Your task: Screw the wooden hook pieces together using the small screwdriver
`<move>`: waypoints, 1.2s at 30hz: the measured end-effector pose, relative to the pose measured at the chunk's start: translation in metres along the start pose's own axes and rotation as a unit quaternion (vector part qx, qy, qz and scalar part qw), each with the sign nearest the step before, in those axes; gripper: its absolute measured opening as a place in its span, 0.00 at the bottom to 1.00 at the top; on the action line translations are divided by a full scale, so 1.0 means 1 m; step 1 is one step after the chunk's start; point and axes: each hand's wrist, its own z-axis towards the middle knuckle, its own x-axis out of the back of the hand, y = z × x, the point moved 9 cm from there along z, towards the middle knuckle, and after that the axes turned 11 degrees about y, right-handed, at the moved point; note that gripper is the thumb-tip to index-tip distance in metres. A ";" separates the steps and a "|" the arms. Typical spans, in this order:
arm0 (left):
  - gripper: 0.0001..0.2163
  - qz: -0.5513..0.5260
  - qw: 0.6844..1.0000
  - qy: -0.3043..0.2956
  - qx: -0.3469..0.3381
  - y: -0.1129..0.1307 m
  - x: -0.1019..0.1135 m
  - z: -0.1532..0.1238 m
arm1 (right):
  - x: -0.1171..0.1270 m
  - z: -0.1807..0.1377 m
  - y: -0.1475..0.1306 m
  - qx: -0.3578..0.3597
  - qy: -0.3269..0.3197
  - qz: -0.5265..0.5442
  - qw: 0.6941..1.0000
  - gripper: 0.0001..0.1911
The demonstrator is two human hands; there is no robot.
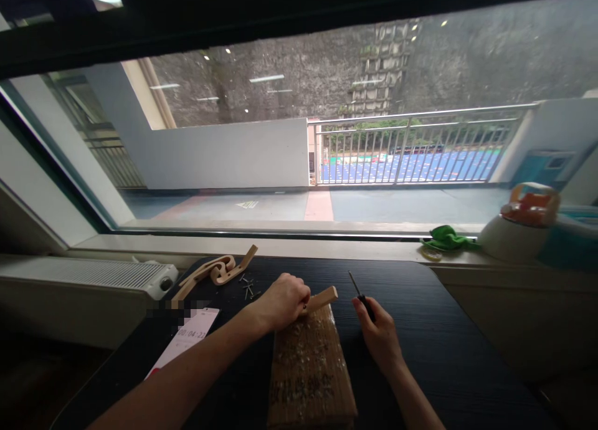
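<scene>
The left hand point(284, 302) is gripping a wooden strip point(324, 298) over the far end of a film-covered brown block point(308, 361); well apart from it, the right hand point(380, 330) is closing around a screwdriver point(355, 285), whose shaft is pointing up and away. The strip is probably feeling light and stiff, its flat sides offering the surest hold; the block's shiny film may be making it slippery. On the worktop point(448, 336), a phone point(190, 338) is showing 00:04:22. Dark characters are marking the block, too blurred for reading.
</scene>
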 end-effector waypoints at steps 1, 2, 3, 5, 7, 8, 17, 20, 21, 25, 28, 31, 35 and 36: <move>0.09 0.000 1.000 0.004 -0.001 0.001 -0.001 0.000 | 0.000 0.000 0.000 0.000 -0.001 -0.001 1.000 0.20; 0.08 -0.003 1.000 0.010 0.000 0.001 -0.002 0.000 | 0.000 0.000 0.000 0.001 -0.001 -0.002 1.000 0.20; 0.08 -0.006 1.000 0.017 0.003 0.001 -0.003 0.000 | 0.000 0.000 -0.001 0.001 0.000 -0.003 1.000 0.20; 0.08 -0.013 0.999 0.031 0.014 -0.001 -0.003 -0.001 | 0.000 0.000 -0.002 0.002 -0.001 -0.005 1.000 0.20; 0.07 -0.017 0.999 0.036 0.023 -0.002 -0.003 -0.002 | 0.000 0.000 -0.002 0.002 -0.003 -0.007 1.000 0.20; 0.07 -0.018 0.999 0.037 0.025 -0.002 -0.003 -0.003 | 0.000 0.000 -0.003 0.002 -0.004 -0.007 1.000 0.20; 0.08 -0.017 0.995 0.083 0.047 -0.002 -0.005 -0.008 | 0.000 -0.001 0.000 -0.015 -0.003 0.002 1.000 0.19; 0.08 -0.007 0.993 0.104 0.059 -0.004 -0.003 -0.009 | 0.002 0.001 0.003 -0.047 -0.007 0.034 0.998 0.19; 0.08 -0.006 0.992 0.106 0.064 -0.006 -0.002 -0.010 | 0.005 0.003 -0.001 -0.050 -0.015 0.042 0.998 0.19; 0.07 -0.033 0.991 0.103 0.079 -0.013 -0.003 -0.013 | 0.017 0.013 -0.048 0.036 -0.095 -0.037 0.994 0.16; 0.06 -0.048 0.989 0.111 0.085 -0.016 -0.003 -0.014 | 0.014 0.011 -0.105 0.159 -0.184 -0.173 0.955 0.12; 0.07 -0.053 0.987 0.121 0.094 -0.018 -0.004 -0.014 | -0.005 -0.004 -0.154 0.298 -0.257 -0.277 0.877 0.12; 0.09 -0.050 0.987 0.123 0.093 -0.019 -0.005 -0.014 | -0.034 -0.018 -0.169 0.364 -0.294 -0.379 0.799 0.12; 0.10 -0.049 0.987 0.124 0.092 -0.020 -0.006 -0.014 | -0.039 -0.020 -0.169 0.370 -0.295 -0.392 0.789 0.12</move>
